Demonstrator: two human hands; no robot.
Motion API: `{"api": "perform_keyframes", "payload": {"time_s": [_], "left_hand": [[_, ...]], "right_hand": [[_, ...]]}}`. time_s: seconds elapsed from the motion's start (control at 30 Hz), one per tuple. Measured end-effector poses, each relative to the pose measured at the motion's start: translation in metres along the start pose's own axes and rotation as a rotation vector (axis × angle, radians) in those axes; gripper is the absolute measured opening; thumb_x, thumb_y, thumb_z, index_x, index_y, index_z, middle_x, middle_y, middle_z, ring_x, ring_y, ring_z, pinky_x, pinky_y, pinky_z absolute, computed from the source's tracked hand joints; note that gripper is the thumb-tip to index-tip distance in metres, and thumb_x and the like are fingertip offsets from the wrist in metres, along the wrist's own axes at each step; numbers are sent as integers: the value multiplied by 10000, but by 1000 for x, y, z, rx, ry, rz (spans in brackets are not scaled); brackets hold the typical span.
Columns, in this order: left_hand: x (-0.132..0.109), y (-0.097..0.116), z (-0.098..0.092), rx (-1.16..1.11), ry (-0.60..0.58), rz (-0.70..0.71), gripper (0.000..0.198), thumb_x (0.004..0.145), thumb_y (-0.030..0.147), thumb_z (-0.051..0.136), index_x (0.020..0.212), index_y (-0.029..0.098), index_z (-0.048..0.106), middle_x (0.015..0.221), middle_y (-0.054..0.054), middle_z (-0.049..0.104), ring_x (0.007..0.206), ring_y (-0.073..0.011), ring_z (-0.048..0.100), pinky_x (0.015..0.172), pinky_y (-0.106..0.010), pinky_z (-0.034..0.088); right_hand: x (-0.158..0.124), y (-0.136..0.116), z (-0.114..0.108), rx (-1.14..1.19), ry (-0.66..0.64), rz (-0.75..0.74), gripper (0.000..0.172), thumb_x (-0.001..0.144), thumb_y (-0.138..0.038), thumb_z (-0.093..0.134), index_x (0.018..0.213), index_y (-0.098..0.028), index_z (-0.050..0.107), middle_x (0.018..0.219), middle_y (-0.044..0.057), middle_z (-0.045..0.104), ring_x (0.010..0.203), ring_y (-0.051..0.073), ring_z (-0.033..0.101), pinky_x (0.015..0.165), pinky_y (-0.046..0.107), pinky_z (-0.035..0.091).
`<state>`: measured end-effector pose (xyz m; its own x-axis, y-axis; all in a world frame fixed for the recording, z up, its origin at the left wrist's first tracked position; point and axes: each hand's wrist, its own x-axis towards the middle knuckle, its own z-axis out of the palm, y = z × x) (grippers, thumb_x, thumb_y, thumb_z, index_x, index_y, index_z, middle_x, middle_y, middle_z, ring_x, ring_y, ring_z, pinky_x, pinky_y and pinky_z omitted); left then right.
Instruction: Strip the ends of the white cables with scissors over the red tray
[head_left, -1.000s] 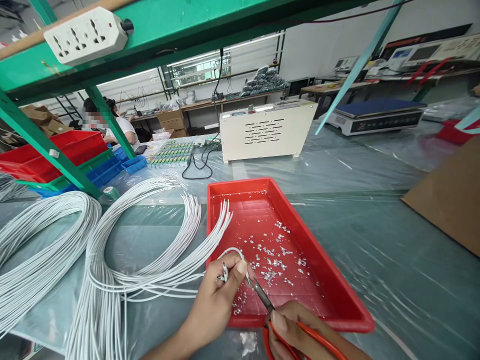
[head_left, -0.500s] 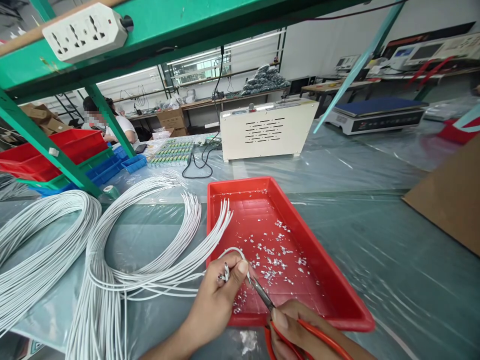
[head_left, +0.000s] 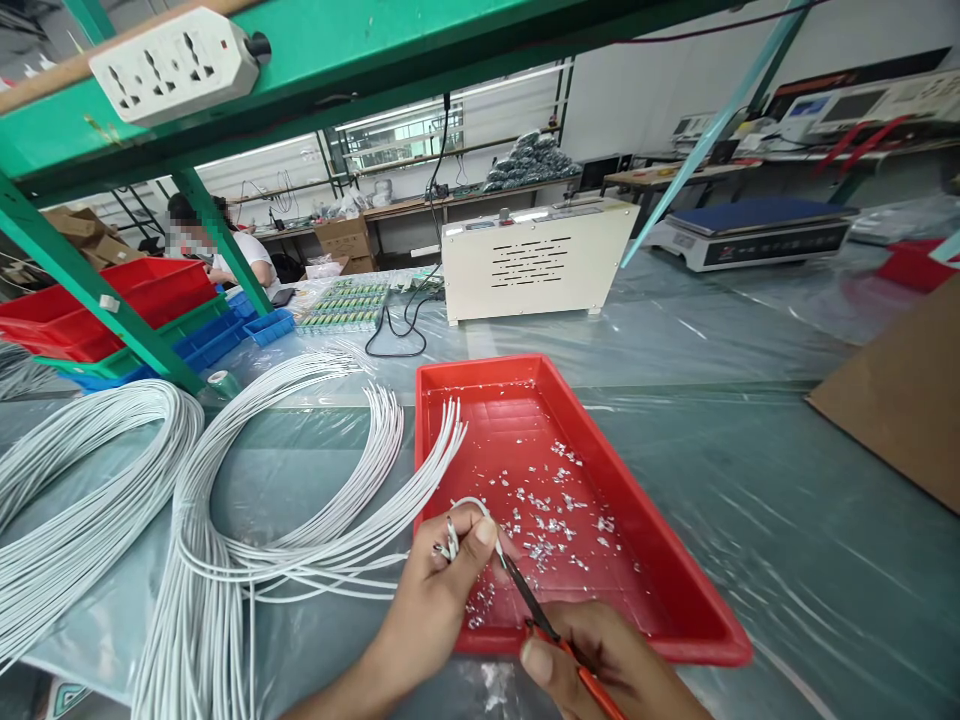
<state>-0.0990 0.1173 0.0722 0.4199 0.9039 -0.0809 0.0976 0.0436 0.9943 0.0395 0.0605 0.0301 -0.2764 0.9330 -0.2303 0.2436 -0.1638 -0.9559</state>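
Note:
My left hand [head_left: 439,600] pinches the looped end of a white cable [head_left: 466,508] over the near left corner of a red tray [head_left: 697,620]. My right hand [head_left: 600,665] is closed on red-handled scissors [head_left: 529,598]; their dark blades point up-left and meet the cable just right of my left thumb. Small silvery offcuts [head_left: 551,525] are scattered over the tray floor. A fan of white cables [head_left: 315,500] curves from the table into the tray's left rim. A second, larger bundle of white cables [head_left: 82,480] lies further left.
A cream machine box [head_left: 536,260] stands behind the tray with a black cord. Green shelf struts [head_left: 97,290] and a power strip [head_left: 176,65] hang overhead at left. Red and blue bins [head_left: 157,300] sit far left, a brown board [head_left: 900,400] at right. Another person sits beyond.
My right hand has squeezed the scissor handles together and turned over them, so the red loops are now mostly hidden. The left hand and the cable have hardly moved.

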Motion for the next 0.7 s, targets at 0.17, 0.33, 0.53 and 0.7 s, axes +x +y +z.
{"api": "perform_keyframes", "payload": {"time_s": [0.17, 0.33, 0.53, 0.7], "left_hand": [[0, 1, 0, -48, 0, -27, 389, 856, 442, 423, 741, 145, 646, 591, 23, 473, 537, -98, 387, 535, -218, 280], [-1, -1, 4, 16, 59, 18, 333, 839, 397, 481, 735, 156, 685, 606, 3, 524, 620, -129, 481, 597, -220, 342], [-4, -7, 12, 60, 156, 149, 190, 791, 277, 582, 735, 153, 715, 682, -44, 663, 673, -164, 566, 666, -247, 410], [-5, -8, 14, 132, 138, 185, 167, 788, 251, 588, 763, 172, 733, 753, -64, 722, 690, -180, 604, 658, -255, 433]], "right_hand": [[2, 4, -1, -224, 189, -263, 493, 752, -575, 502, 522, -199, 281, 486, -68, 258, 445, 77, 264, 419, 223, 173], [0, 1, -5, -288, 453, -418, 327, 769, -356, 567, 553, -189, 386, 518, -58, 342, 462, 86, 325, 438, 210, 252], [5, -9, -13, -84, 492, -368, 111, 763, -225, 544, 664, -186, 513, 575, -23, 499, 514, 117, 467, 494, 208, 406], [5, -11, -18, -114, 522, -400, 47, 724, -177, 560, 683, -190, 539, 584, -13, 541, 514, 126, 505, 494, 215, 435]]}}
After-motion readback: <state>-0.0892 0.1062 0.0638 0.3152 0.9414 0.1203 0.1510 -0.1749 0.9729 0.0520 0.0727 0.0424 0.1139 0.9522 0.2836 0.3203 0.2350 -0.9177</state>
